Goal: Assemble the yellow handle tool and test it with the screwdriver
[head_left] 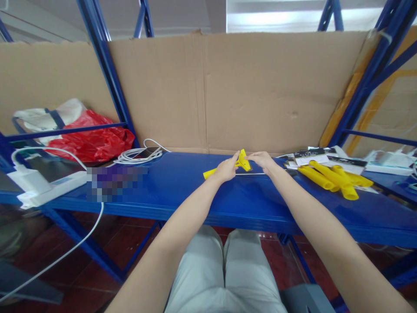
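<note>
Both my hands meet over the middle of the blue shelf (182, 191). My left hand (225, 168) is closed round the handle of a yellow plastic scraper (243, 161), whose handle end sticks out to the left. My right hand (264, 160) pinches the scraper's wide head from the right. A thin metal blade (250, 174) lies just under the scraper on the shelf. My forearms reach in from below, above my lap.
Several yellow handles (329, 178) and packets (322, 155) lie at the right. A coiled white cable (140, 153), a white charger block (29, 180) and a red bag (94, 139) are at the left. A cardboard wall (228, 91) backs the shelf, between blue rack posts (107, 74).
</note>
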The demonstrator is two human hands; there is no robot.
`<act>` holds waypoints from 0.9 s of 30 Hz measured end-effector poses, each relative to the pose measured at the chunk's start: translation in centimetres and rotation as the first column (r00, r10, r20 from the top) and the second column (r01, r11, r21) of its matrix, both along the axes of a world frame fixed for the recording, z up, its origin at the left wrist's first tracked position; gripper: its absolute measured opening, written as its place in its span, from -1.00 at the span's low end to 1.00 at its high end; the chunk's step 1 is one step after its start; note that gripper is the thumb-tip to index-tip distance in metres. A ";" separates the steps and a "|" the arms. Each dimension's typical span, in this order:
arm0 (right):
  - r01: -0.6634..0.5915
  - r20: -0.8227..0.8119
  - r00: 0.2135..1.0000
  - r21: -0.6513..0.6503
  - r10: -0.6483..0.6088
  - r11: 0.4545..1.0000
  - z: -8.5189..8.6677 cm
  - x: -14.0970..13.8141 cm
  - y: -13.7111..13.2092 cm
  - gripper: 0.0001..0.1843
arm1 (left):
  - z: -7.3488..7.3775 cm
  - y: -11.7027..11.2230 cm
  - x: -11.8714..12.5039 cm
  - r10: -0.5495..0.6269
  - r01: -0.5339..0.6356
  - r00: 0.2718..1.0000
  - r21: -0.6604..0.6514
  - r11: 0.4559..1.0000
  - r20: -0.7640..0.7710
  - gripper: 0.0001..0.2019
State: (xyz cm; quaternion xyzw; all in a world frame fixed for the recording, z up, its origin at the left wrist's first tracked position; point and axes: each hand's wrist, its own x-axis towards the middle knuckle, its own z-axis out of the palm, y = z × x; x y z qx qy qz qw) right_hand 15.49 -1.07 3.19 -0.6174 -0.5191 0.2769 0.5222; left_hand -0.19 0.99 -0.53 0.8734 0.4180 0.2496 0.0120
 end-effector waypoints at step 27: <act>0.211 0.361 0.908 0.044 -0.213 0.976 -1.6 6.4 2.5 -0.77 | 0.3 -0.3 0.0 -0.056 0.063 0.997 0.112 0.992 -0.059 -0.66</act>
